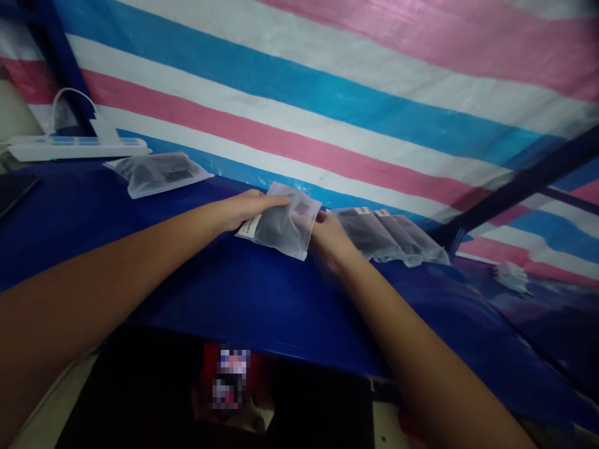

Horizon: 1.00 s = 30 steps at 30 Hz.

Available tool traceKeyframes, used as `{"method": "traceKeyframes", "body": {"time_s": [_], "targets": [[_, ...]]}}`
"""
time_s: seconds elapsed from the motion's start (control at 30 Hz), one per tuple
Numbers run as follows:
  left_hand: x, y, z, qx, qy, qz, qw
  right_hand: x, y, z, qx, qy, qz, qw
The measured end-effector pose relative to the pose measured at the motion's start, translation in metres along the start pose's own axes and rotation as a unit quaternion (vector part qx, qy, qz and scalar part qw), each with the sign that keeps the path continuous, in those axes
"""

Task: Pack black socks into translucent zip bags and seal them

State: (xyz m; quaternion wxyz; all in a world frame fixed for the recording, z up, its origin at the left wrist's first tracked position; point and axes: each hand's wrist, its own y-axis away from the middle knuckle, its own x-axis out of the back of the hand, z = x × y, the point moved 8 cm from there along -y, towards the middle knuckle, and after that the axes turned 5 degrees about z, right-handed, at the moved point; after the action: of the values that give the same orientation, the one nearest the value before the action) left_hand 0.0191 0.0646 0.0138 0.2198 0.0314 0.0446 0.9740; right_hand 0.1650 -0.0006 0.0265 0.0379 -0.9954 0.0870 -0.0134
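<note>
Bag (281, 232), frosted and labelled, is held over the blue table (262, 305), the left hand (244, 209) pinching its left side with the thumb on top and the right hand (330, 238), fingers partly hidden, gripping its right edge. Overlapping bags (374, 236) lie just beside the right hand, and a separate pouch (161, 174) sits near the white power strip (75, 148).

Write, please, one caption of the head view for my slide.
Left fingers and right fingers hold a translucent bag at a blue table, before a striped sheet.
</note>
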Motion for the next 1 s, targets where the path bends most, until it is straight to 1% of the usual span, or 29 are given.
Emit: {"method": "traceKeyframes", "body": {"time_s": [0.1,0.17,0.27,0.37,0.47,0.57,0.7,0.8,0.87,1.0], "targets": [[-0.007,0.007,0.005,-0.019,0.057,-0.008,0.998,-0.001,0.002,-0.011,0.069,0.032,0.009,0.997],[-0.01,0.009,0.008,-0.041,0.06,0.007,0.997,0.001,0.001,-0.013,0.08,0.037,0.02,0.996],[-0.011,0.01,0.012,-0.084,0.054,0.045,0.994,0.003,0.0,-0.01,0.043,-0.013,0.023,0.999],[-0.009,0.01,0.015,-0.123,0.038,0.075,0.989,-0.001,0.001,-0.01,0.013,-0.066,-0.003,0.998],[-0.01,0.01,0.017,-0.147,0.035,0.082,0.985,-0.006,0.003,-0.012,0.002,-0.071,-0.03,0.997],[-0.013,0.011,0.018,-0.161,0.048,0.077,0.983,-0.007,0.002,-0.01,-0.013,-0.062,-0.035,0.997],[-0.016,0.014,0.02,-0.162,0.042,0.072,0.983,-0.011,0.002,-0.01,-0.005,-0.083,-0.078,0.993],[-0.015,0.015,0.023,-0.176,0.031,0.075,0.981,-0.013,0.003,-0.011,0.003,-0.103,-0.1,0.99],[-0.014,0.014,0.025,-0.193,0.02,0.078,0.978,-0.013,0.003,-0.011,0.009,-0.105,-0.099,0.989],[-0.012,0.013,0.026,-0.207,-0.012,0.106,0.973,-0.015,0.003,-0.012,0.016,-0.113,-0.09,0.989]]}}
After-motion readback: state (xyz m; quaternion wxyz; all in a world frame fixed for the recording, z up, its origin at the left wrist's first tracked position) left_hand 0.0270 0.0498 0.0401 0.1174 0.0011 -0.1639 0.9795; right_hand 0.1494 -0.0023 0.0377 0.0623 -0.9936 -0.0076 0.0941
